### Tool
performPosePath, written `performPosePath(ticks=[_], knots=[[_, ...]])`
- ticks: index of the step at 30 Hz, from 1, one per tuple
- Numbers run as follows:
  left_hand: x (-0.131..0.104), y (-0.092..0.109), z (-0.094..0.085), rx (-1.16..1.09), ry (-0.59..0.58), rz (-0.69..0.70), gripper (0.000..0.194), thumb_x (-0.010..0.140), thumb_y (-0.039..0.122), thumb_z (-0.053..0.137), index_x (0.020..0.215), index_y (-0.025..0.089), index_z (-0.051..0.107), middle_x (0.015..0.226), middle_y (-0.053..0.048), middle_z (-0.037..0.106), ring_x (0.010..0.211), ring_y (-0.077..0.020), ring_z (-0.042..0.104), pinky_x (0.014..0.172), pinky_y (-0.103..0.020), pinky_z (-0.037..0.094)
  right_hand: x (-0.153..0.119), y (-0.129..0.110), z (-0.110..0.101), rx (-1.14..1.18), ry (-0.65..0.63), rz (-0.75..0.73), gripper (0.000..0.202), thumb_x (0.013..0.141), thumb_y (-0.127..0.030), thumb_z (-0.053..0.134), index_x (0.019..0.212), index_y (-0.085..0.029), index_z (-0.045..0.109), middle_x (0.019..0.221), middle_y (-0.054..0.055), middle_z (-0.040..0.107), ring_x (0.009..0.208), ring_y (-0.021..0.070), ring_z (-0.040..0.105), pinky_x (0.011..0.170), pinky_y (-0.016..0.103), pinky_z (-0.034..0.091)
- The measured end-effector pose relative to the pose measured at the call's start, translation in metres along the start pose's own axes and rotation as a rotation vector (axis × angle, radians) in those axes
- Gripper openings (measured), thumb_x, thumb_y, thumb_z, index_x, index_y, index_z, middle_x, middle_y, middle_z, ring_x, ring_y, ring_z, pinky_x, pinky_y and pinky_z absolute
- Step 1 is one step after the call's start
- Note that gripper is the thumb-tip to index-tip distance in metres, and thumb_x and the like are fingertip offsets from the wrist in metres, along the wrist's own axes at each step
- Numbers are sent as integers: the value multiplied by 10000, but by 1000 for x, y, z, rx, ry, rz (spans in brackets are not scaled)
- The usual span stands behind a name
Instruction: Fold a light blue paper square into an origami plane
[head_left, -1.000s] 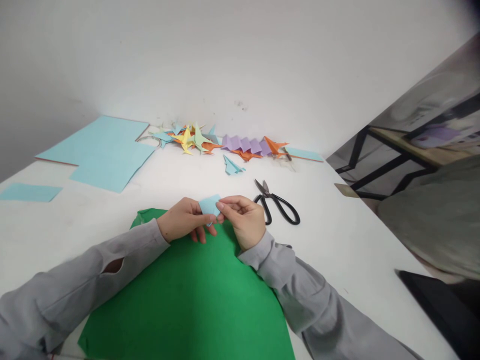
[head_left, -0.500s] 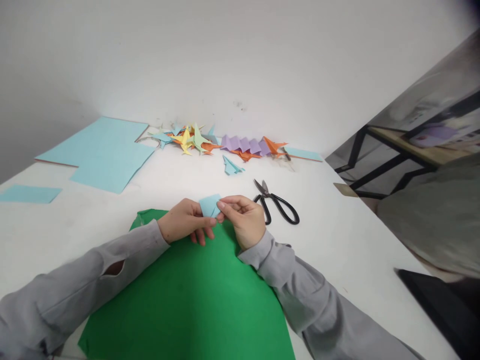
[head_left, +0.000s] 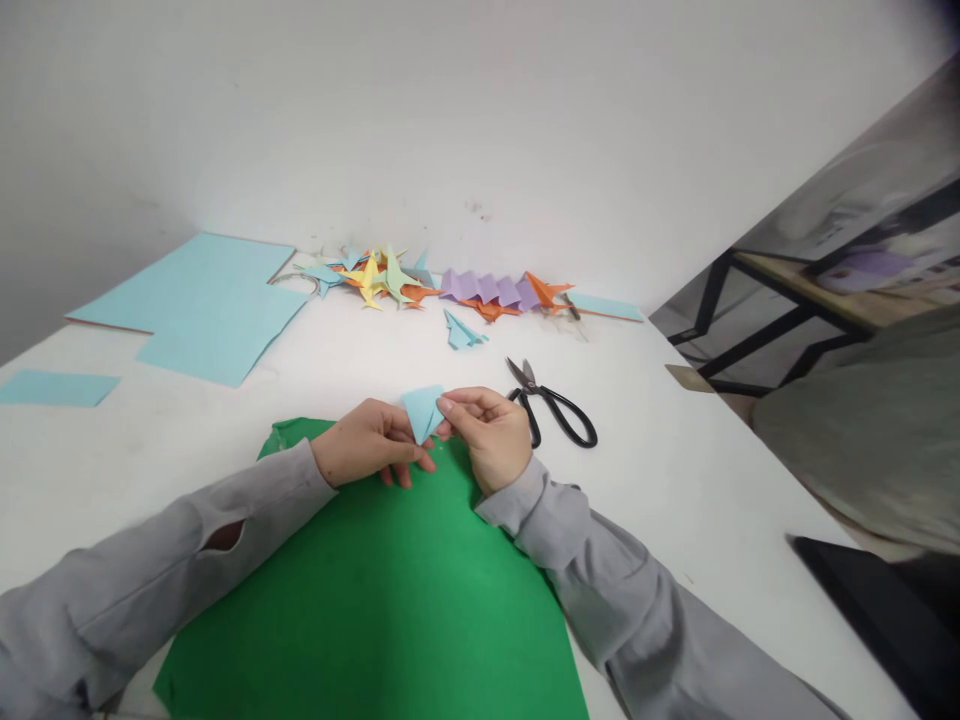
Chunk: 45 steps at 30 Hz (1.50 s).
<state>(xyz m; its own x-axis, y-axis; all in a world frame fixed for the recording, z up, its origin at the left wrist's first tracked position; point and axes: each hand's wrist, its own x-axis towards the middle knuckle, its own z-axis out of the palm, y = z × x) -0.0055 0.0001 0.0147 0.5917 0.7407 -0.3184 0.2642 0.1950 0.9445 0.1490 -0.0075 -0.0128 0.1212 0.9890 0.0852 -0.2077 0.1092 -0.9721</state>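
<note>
Firstly, one folded paper (head_left: pixel 423 412), pale blue, kite-shaped: held between both hands at the far edge of a green sheet (head_left: pixel 375 600); taken as clock centre. Long axis seemingly 12 to 6, narrow tip at 6.

Right hand (head_left: pixel 491 437): one, the nearer by grip; thumb and forefinger closed in a pinch on the paper's edge at 3 o'clock.

Left hand (head_left: pixel 364 442): one, at 8; fingers loosely curled, forefinger partly behind the paper at 9, thumb just beside the tip at 6. Whether the left fingers grip or merely support: cannot tell.

Scissors (head_left: pixel 571 415), black-handled: one pair, at 3, just beyond the right hand, blades parted.

Paper plane (head_left: pixel 461 331), blue: one, at 1.

Purple pleated strip (head_left: pixel 487 290): one, also at 1, farther out.

Paper birds (head_left: pixel 371 280), mixed colours: one heap, at 11.

Large blue sheets (head_left: pixel 199 285): at 10.

Small blue sheet (head_left: pixel 56 387): at 9.

Worktop (head_left: pixel 652 480): one, white, carrying the above.
</note>
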Motion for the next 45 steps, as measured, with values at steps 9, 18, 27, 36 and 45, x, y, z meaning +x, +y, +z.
performPosePath(ticks=[9,18,27,36,45], knots=[[-1,2,1,39,19,13,234,649,315,631,739,102,603,730,-76,689,454,-97,582,385,-181,413,-1,-1,1,-4,3,-3,170,596,-263,722,678,-152,623,435,-34,593,400,103,553,441,227,468],[1,1,0,-42,46,-25,287,712,371,555,692,86,581,714,-115,693,424,-113,578,377,-207,417,0,1,-1,-4,-20,-9,168,611,-272,712,686,-155,617,437,-35,592,391,98,546,430,216,450],[-1,3,9,48,189,45,351,648,439,626,745,102,621,730,-71,666,452,-88,548,368,-185,396,-2,-2,3,-38,-25,-24,142,619,-262,709,669,-163,620,441,-32,604,391,109,554,423,229,459],[-1,-3,9,-2,168,78,283,725,378,557,723,104,627,576,-24,624,392,-75,525,351,-167,376,-8,-2,5,-6,-107,-21,150,618,-249,718,684,-154,623,471,-19,618,408,100,549,427,217,450],[-1,-2,7,-94,174,70,285,689,368,587,598,98,599,538,-34,627,372,-89,527,337,-183,382,-5,-1,0,176,-148,69,215,718,-362,619,812,-171,587,542,-30,600,436,98,551,402,203,416]])
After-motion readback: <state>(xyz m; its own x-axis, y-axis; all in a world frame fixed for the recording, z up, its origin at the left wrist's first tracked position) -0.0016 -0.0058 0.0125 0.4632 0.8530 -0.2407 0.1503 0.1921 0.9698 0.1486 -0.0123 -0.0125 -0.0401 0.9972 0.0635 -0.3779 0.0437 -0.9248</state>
